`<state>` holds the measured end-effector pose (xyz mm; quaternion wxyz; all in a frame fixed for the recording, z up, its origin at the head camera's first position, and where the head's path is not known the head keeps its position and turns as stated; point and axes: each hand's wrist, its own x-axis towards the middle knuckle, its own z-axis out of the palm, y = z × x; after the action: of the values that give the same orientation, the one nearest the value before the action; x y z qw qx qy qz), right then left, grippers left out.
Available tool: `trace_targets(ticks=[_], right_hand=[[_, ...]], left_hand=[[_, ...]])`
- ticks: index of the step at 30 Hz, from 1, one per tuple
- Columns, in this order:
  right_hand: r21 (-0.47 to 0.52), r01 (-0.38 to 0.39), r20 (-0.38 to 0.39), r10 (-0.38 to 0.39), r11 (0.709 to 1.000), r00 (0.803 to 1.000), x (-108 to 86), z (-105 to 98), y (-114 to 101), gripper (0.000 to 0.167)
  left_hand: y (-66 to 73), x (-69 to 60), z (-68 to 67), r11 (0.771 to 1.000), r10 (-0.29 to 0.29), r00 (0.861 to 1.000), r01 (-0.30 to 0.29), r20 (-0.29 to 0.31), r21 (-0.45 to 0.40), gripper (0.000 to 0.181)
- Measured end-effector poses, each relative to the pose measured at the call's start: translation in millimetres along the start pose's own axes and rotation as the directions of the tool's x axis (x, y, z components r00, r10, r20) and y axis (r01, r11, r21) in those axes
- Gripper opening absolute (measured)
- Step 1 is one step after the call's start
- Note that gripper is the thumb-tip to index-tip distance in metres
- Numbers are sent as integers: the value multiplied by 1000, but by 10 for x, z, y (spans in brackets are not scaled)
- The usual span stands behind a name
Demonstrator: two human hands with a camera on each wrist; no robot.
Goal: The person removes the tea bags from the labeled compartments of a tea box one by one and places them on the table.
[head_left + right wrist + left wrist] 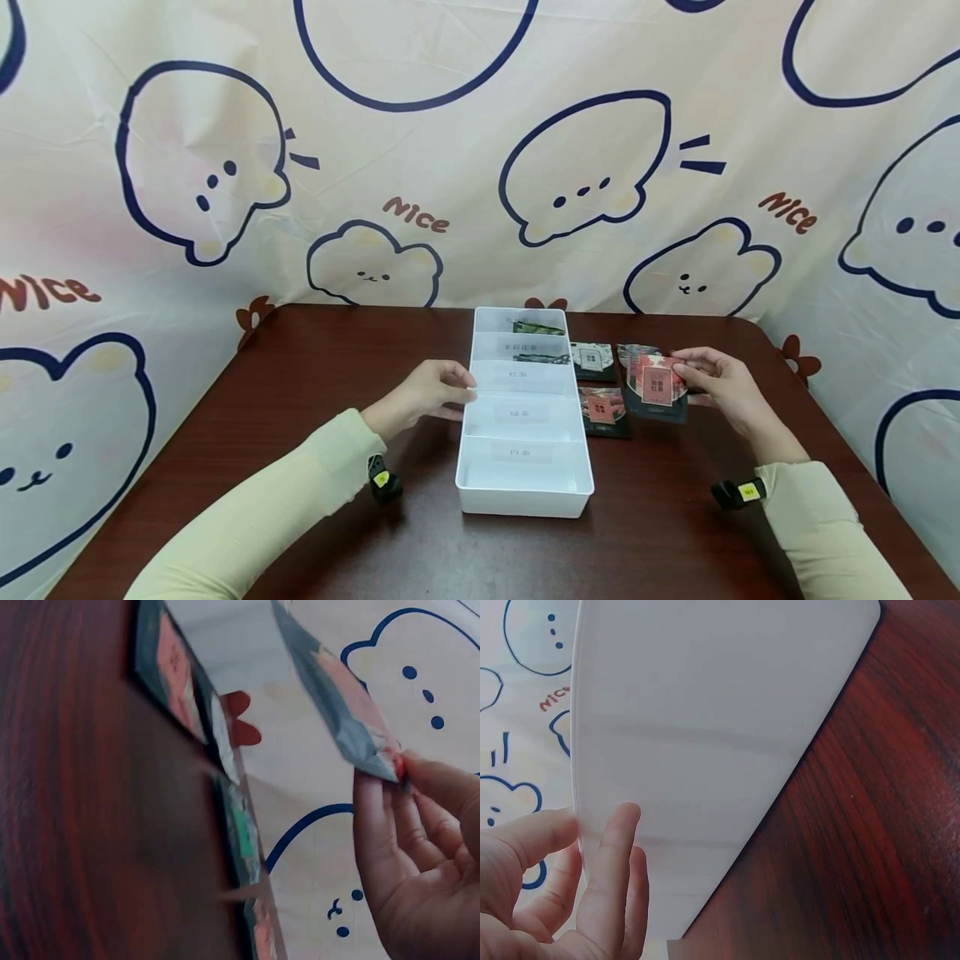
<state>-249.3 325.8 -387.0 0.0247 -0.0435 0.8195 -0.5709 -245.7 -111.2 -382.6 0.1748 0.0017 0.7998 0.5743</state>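
Observation:
My left hand (422,395) is at the left side of a long white divided box (523,503), its loosely bent fingers touching the rim and outer wall (697,690). With thumb and fingers my right hand (726,388) pinches one edge of a red-and-dark tea sachet (657,387), held up right of the box. In the right wrist view this sachet (346,705) hangs tilted above the table. Below and beside it lie a red-labelled sachet (602,410), a white-labelled sachet (592,360) and a partly hidden sachet (637,350).
Green sachets (538,328) stand in the box's farthest compartment, and pale-green ones (542,359) in the one before it. Chinese labels mark the compartments. The brown table (330,500) meets a patterned curtain (465,167) at the back.

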Motion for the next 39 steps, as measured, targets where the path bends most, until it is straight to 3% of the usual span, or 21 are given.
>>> trace_targets(ticks=[10,20,39], right_hand=[[-145,-108,21,112,983,993,48,-13,197,58],[-205,-191,59,207,960,977,104,20,295,47],[-291,-278,-11,287,916,958,161,77,347,38]], left_hand=[[-3,-7,4,1000,-3,1000,3,0,2,18],[7,-7,1,1000,1,1000,-1,4,6,18],[11,-12,-4,1000,3,1000,-3,7,4,17]])
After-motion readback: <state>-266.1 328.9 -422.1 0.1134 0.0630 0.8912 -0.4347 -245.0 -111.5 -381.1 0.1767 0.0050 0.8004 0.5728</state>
